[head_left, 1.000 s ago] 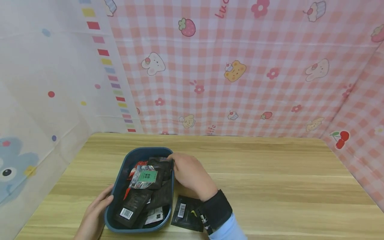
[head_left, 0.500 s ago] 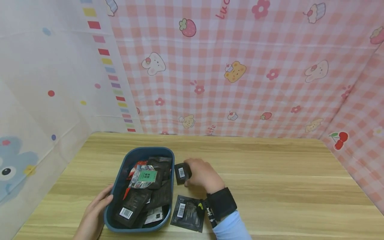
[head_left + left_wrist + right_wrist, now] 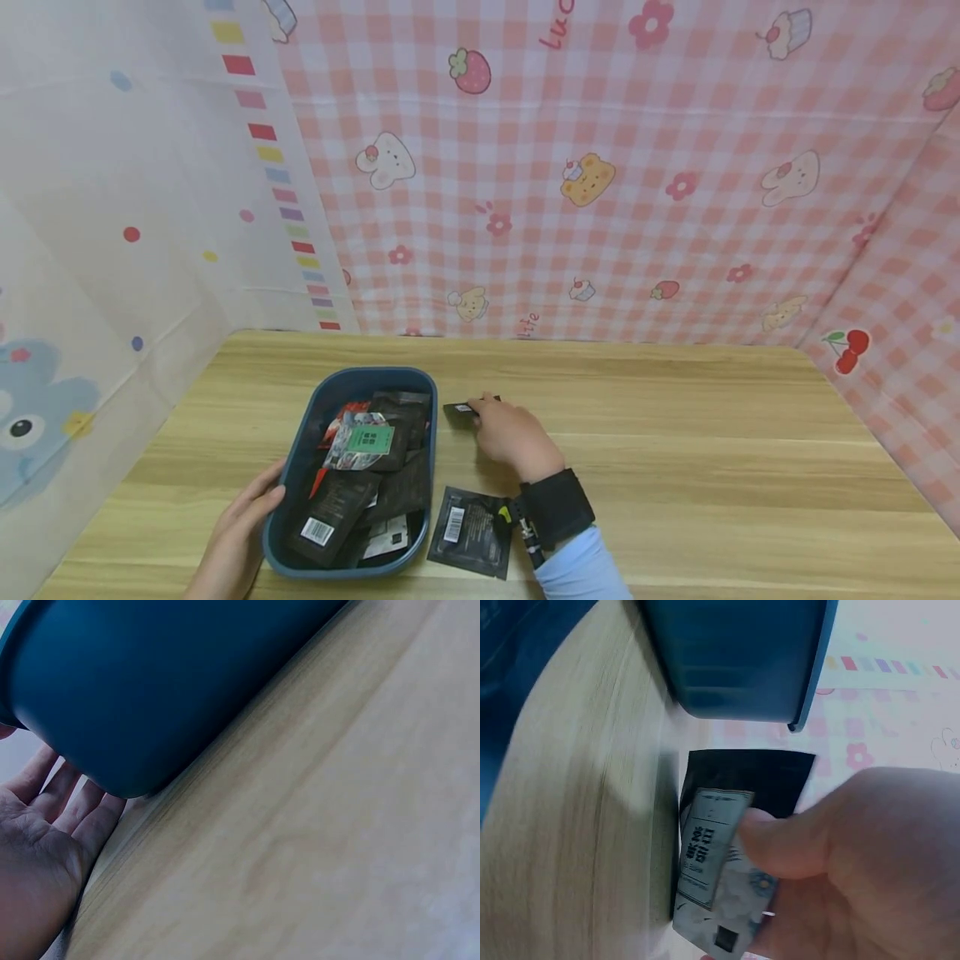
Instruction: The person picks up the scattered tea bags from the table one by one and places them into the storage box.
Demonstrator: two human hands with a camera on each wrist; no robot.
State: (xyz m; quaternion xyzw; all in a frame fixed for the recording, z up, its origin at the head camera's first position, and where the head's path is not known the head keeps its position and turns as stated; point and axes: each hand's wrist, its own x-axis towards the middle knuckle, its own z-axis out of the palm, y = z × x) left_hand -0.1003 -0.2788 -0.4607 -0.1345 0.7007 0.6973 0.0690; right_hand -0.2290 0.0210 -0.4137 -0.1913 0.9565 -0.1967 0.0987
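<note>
In the head view a dark blue plastic bin (image 3: 432, 467) holds a heap of mostly black sachets. My left hand (image 3: 240, 521) rests against its left outer wall; in the left wrist view the fingers lie fairly straight against the bin (image 3: 150, 682). Right of the bin, my right hand (image 3: 513, 433) pinches a small sachet (image 3: 459, 411), tilted up close to the table. The right wrist view shows its patterned face with a pale printed label (image 3: 712, 847) and black top, under the thumb. Another black sachet (image 3: 468, 537) with a barcode lies flat nearer me, below the right wrist.
The wood-grain table (image 3: 675, 467) extends to the right of my right arm. A pink checked cloth (image 3: 562, 225) hangs behind it, and a white printed cloth (image 3: 165, 183) stands at the left.
My right hand has moved from the bin's right rim to the right, with the small sachet in its fingers. The sachet has since tipped from facing up to nearly edge-on. My left hand stays put.
</note>
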